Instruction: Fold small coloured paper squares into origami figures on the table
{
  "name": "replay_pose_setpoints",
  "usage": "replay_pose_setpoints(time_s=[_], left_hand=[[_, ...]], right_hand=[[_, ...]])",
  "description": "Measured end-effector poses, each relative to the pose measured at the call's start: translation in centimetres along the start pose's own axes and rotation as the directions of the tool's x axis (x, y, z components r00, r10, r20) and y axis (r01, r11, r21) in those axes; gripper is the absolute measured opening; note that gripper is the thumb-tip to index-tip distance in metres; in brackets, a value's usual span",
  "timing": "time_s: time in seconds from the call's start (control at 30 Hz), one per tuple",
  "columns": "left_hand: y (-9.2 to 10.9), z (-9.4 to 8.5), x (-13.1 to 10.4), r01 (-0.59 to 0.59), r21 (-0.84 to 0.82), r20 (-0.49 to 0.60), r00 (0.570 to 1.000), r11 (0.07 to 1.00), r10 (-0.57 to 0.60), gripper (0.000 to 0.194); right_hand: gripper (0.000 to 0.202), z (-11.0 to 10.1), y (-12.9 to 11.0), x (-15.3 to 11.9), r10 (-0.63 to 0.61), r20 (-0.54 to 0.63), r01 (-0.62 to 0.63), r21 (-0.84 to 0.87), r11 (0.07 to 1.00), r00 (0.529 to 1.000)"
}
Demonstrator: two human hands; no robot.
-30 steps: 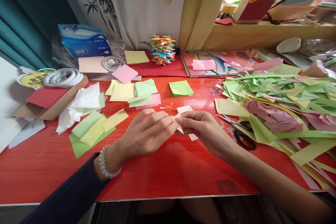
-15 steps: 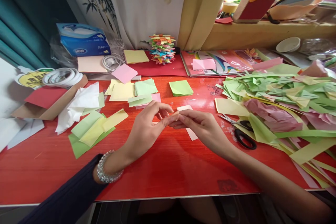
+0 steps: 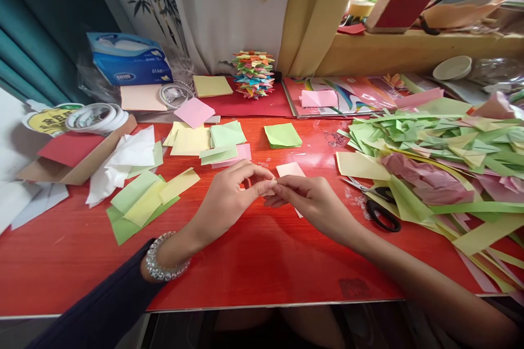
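Observation:
Above the middle of the red table, my left hand and my right hand meet fingertip to fingertip. Both pinch a small piece of folded paper, pale orange, mostly hidden by the fingers. Behind my right hand a pale pink paper strip lies on the table, partly covered. Beyond the hands sits a stack of green square paper. A silver beaded bracelet circles my left wrist.
Scissors with black handles lie right of my right hand, beside a heap of green folded paper. Yellow and green sheets lie at left. A layered multicoloured paper model stands at the back, near a blue tissue pack.
The fingertips have come closer together around the folded paper, and less of it shows. My left hand has shifted slightly left and down.

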State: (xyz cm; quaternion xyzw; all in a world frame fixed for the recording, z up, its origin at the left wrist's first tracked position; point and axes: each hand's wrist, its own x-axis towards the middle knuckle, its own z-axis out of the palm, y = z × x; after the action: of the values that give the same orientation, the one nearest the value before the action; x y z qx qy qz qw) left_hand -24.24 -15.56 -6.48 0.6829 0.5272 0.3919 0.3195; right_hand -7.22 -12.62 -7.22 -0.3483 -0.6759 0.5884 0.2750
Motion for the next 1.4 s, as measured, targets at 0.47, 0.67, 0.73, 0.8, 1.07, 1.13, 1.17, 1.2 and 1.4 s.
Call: replay_pose_setpoints(time_s=[0.47,0.67,0.73,0.8,1.07,1.13,1.17,1.2,1.4], left_hand=[[-0.3,0.5,0.1,0.206,-0.333,0.073,0.979,0.920,-0.192,0.014],[-0.5,0.3,0.2,0.191,-0.302,0.046,0.981,0.934,-0.186,0.015],[-0.6,0.2,0.2,0.177,-0.274,0.061,0.984,0.945,-0.166,0.017],[-0.6,0.1,0.2,0.132,-0.199,0.053,0.991,0.971,-0.124,0.018],[-0.5,-0.5,0.3,-0.428,0.185,0.114,0.903,0.885,0.413,0.016],[-0.5,-0.5,0.2,-0.485,0.200,0.099,0.874,0.851,0.475,0.018],[-0.5,-0.4,0.1,-0.515,0.215,0.098,0.857,0.830,0.506,0.019],[-0.5,-0.3,0.0,-0.539,0.232,0.094,0.841,0.810,0.533,0.019],[-0.5,0.3,-0.4,-0.394,0.193,-0.026,0.913,0.898,0.406,0.010]], right_hand=[[0.024,0.2,0.1,0.0,0.067,0.060,-0.072,0.091,0.993,0.996],[0.026,-0.2,0.1,0.5,0.106,0.079,-0.117,0.151,0.982,0.991],[0.026,-0.4,0.0,0.6,0.092,0.050,-0.098,0.147,0.984,0.995],[0.026,-0.6,-0.1,0.6,0.103,0.050,-0.110,0.156,0.982,0.993],[0.021,-1.2,0.1,0.5,0.215,0.299,-0.343,0.487,0.803,0.930],[0.021,-1.2,0.0,0.5,0.213,0.323,-0.363,0.528,0.768,0.922],[0.021,-1.2,0.0,0.5,0.216,0.325,-0.368,0.542,0.755,0.921],[0.022,-1.1,-0.1,0.4,0.219,0.323,-0.371,0.546,0.751,0.921],[0.034,-0.8,-0.8,0.2,0.140,0.055,-0.150,0.309,0.939,0.989]])
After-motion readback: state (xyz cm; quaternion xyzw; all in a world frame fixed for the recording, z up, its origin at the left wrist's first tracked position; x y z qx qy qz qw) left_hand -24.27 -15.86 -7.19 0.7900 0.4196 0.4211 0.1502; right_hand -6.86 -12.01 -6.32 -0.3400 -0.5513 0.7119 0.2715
